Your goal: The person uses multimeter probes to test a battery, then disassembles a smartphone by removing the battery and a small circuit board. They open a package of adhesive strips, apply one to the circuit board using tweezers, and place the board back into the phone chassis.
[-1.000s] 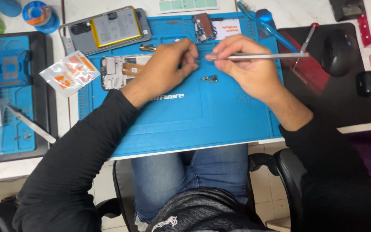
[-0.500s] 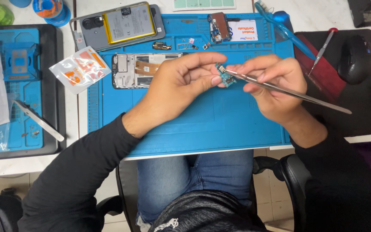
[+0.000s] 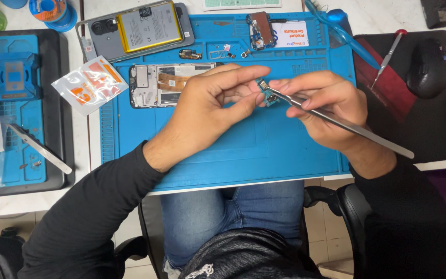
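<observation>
A: Which step does the figure show?

B: Judged from the pose, a small part is being worked free of, or checked on, a little board [image 3: 269, 96]. The left hand [image 3: 210, 111] pinches the board between thumb and forefinger, above the blue mat [image 3: 223, 155] and not touching it. The right hand [image 3: 322, 106] is closed around the tweezers [image 3: 336, 120], whose tips meet the board at its upper edge, just beside the left fingertips [image 3: 260, 70].

A: Are the tweezers clamped on anything?

B: That cannot be told; the tips are too small, though they lie close together.

A: How does the board lie?

B: Its long axis seems to run from upper left to lower right, roughly in line with the tweezers; its teal face is turned up to the camera. Which end carries the connector is not clear.

A: And the tweezers?

B: Their long axis slopes from the tips, at the left fingers, down and away past the right palm toward the wrist side.

A: What would the next move call for?

B: Probably a steady pinch from the left hand and fine, light pressure at the tips, since the board is held in the air. An open phone [image 3: 171, 85] lies beyond the left knuckles, well apart.
</observation>
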`<action>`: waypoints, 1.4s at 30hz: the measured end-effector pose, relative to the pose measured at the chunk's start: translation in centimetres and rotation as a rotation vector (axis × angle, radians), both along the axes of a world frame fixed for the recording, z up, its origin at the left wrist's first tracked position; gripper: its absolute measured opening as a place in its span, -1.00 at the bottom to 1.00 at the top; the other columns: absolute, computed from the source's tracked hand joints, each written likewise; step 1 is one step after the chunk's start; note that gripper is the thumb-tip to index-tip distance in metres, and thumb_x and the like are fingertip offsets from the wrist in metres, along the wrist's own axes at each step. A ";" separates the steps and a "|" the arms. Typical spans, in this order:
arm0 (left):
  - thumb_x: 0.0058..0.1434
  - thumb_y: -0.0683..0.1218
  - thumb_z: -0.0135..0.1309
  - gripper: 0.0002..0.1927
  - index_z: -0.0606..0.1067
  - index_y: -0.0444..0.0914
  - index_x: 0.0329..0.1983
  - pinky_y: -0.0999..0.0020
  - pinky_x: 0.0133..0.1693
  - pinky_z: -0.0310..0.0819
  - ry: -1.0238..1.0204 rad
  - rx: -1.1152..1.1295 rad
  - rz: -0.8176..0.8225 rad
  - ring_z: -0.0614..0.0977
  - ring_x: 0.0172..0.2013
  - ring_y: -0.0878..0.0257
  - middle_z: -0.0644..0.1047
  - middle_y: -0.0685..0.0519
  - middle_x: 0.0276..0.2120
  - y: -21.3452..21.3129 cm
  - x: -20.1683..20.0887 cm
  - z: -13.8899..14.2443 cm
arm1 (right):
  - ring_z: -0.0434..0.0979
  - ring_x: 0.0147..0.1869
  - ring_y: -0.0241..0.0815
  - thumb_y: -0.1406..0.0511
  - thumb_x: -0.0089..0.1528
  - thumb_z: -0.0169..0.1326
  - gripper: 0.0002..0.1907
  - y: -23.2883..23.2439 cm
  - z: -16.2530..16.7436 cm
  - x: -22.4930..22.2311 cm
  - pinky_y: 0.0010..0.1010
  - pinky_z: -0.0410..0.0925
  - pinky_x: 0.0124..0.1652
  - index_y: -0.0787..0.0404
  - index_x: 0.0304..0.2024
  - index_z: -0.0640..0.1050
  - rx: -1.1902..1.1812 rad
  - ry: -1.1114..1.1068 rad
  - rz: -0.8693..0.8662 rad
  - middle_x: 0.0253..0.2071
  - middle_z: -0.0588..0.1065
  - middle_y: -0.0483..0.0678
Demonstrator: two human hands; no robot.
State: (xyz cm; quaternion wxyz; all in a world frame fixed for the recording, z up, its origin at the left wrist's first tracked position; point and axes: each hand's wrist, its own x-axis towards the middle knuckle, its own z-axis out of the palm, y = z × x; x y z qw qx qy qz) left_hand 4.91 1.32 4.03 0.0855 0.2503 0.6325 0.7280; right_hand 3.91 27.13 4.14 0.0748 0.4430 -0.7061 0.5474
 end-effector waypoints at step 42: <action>0.24 -0.01 0.25 -0.82 0.58 -0.16 -0.18 0.02 -0.06 0.13 0.629 -0.837 0.293 0.40 -0.01 0.08 0.49 0.11 -0.16 3.3 -1.9 -4.8 | 0.61 0.22 0.10 0.67 0.37 0.14 -0.70 -0.5 -0.8 -1.7 -0.29 0.51 0.14 0.38 -0.10 0.29 0.056 0.097 -0.179 0.10 0.48 0.26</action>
